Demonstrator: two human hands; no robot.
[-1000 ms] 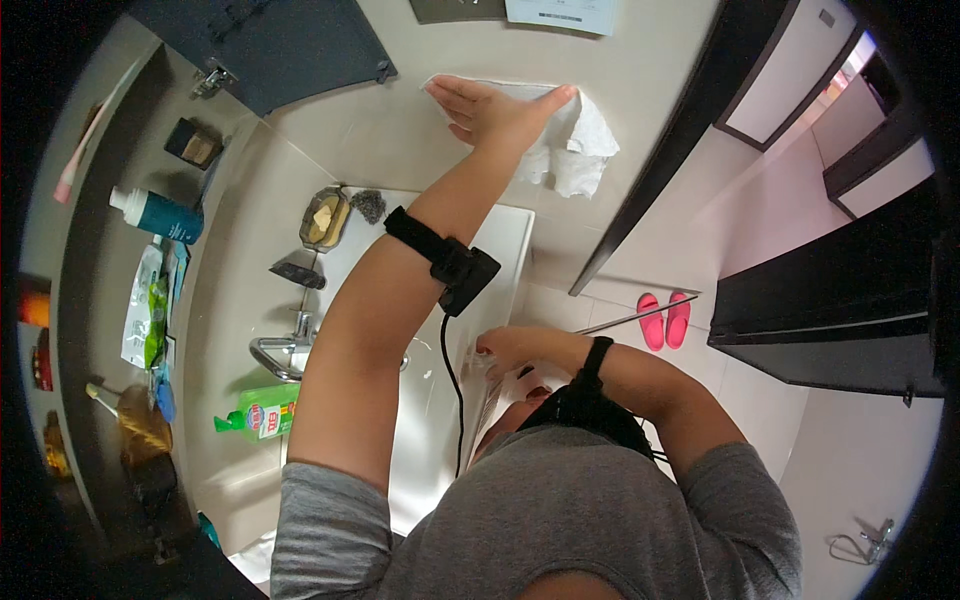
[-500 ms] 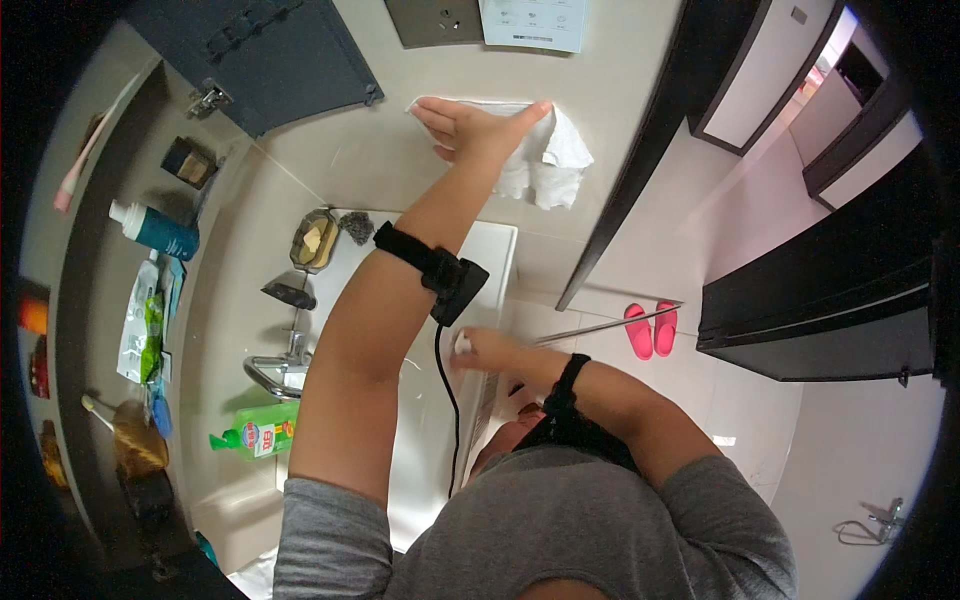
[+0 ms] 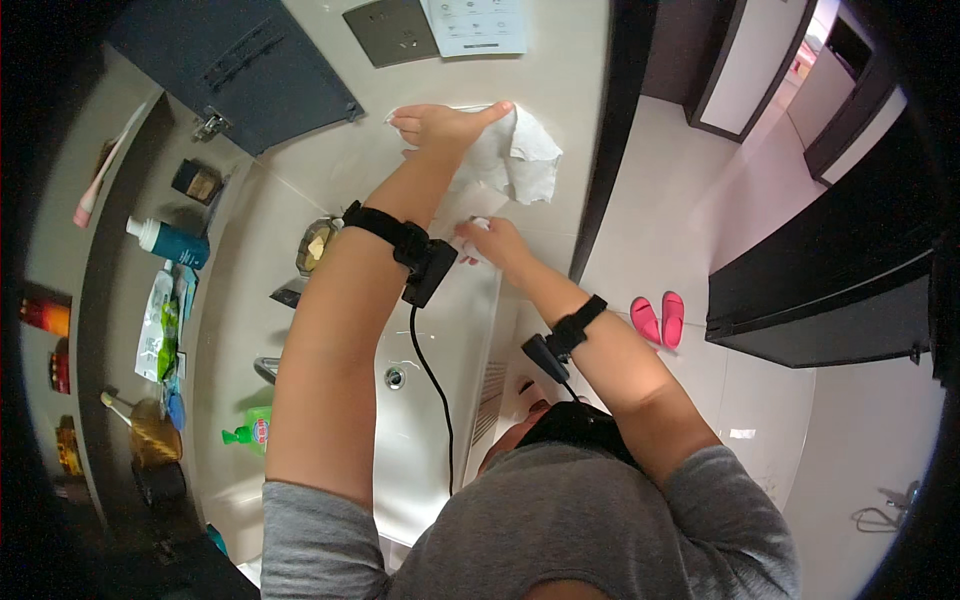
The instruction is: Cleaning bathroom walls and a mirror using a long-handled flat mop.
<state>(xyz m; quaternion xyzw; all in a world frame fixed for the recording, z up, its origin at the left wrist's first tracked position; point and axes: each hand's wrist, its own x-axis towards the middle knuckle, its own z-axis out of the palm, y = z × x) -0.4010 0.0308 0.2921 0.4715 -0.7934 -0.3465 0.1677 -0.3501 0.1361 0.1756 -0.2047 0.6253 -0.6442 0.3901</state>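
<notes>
While looking down over the white sink (image 3: 405, 450), has a small white wad (image 3: 482, 224) clamped in the right hand (image 3: 480, 241), by the sink's far end. Just beyond, holds the left hand (image 3: 440, 125) spread wide, laid against the white cloth (image 3: 535, 165) on the wall (image 3: 572, 60). And look: has that cloth straight ahead of the right hand, long side running left to right across the wall, with the left hand clearly the nearer to it. Can't quite tell if touching the cloth with the wad. Farther off, rightward, spots pink slippers (image 3: 673, 316) on the floor (image 3: 650, 220).
</notes>
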